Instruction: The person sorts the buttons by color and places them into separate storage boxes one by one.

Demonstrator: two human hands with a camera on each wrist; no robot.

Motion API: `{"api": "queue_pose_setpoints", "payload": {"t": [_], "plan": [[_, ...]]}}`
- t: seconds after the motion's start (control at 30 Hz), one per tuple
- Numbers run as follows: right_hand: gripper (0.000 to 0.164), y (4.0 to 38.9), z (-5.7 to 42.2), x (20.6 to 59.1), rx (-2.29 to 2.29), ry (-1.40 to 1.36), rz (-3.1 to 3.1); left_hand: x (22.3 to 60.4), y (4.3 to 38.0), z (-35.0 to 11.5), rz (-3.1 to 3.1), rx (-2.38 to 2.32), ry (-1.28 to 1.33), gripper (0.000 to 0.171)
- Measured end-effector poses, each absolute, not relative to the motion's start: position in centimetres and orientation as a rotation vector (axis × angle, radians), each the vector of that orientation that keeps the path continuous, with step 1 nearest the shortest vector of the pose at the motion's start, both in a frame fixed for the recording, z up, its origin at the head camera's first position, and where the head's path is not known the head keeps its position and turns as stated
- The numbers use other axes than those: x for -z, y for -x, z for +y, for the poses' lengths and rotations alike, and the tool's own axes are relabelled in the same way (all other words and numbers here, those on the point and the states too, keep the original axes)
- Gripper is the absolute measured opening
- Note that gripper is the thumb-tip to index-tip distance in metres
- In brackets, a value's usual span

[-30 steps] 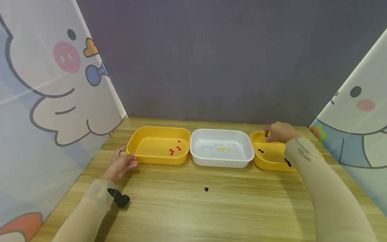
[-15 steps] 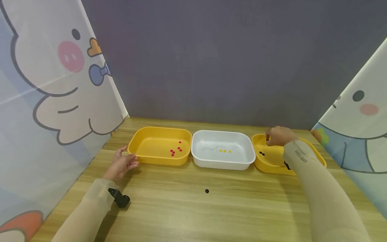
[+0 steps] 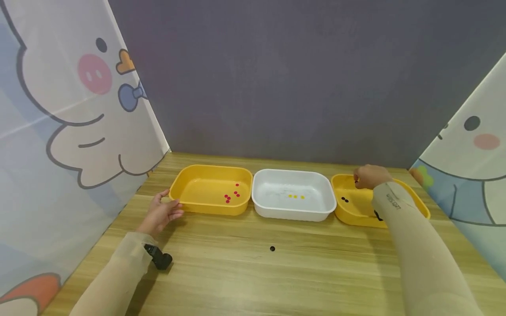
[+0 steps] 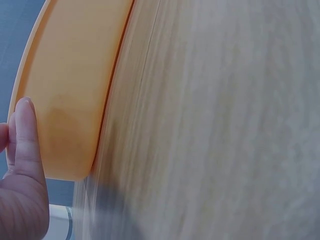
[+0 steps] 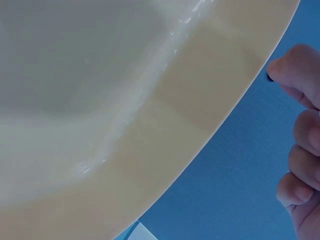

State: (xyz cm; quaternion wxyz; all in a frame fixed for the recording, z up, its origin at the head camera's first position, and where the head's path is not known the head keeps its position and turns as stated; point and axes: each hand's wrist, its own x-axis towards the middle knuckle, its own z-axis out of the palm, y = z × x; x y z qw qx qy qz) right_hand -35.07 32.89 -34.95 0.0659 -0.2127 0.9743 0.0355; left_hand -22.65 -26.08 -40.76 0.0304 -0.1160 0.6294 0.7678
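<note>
In the head view, my right hand [image 3: 373,176] is over the right yellow tray [image 3: 357,219], pinching a small black disc [image 5: 270,78] between thumb and forefinger. The other fingers are curled in. Two black discs [image 3: 345,200] lie inside that tray. My left hand [image 3: 160,214] rests against the near left corner of the left yellow tray [image 3: 209,208], fingers loose and touching its outer wall. Several red discs [image 3: 228,198] lie in this tray. A white tray [image 3: 294,214] between the two yellow ones has yellow discs [image 3: 295,196] in it.
One more black disc [image 3: 272,249] lies on the wooden table [image 3: 237,276] in front of the white tray. A dark grey panel [image 3: 276,79] stands behind the trays. Cartoon-printed cloths [image 3: 99,145] flank the table left and right.
The view has shifted slightly, moving the trays a little in the frame. My right hand stays over the right tray with the black disc, and my left hand keeps its place.
</note>
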Motion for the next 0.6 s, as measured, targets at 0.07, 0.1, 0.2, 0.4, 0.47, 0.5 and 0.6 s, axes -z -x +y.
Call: {"api": "queue_pose_setpoints", "payload": {"t": [0.07, 0.1, 0.2, 0.4, 0.47, 0.5, 0.6], "plan": [[0.02, 35.2, 32.9, 35.0, -0.103, 0.617, 2.935, 40.7, 22.6, -26.2, 1.949, -2.364, 0.36, 0.071], [0.021, 35.3, 32.9, 34.9, -0.102, 0.61, 2.932, 40.7, 22.6, -26.2, 1.955, -2.361, 0.358, 0.071], [0.024, 35.0, 32.8, 34.8, -0.092, 0.6, 2.926, 40.9, 22.7, -26.2, 1.953, -2.36, 0.352, 0.071], [0.024, 34.5, 31.1, 33.9, -0.06, 0.629, 2.96, 41.0, 22.7, -26.3, 1.929, -2.382, 0.358, 0.071], [0.024, 34.1, 30.4, 33.6, -0.044, 0.644, 2.973, 41.0, 22.7, -26.4, 1.918, -2.381, 0.361, 0.071], [0.023, 33.9, 30.1, 33.5, -0.035, 0.656, 2.98, 41.0, 22.7, -26.4, 1.913, -2.381, 0.358, 0.071], [0.021, 33.4, 29.3, 33.4, -0.003, 0.715, 2.997, 40.9, 22.7, -26.3, 1.895, -2.391, 0.352, 0.071]]}}
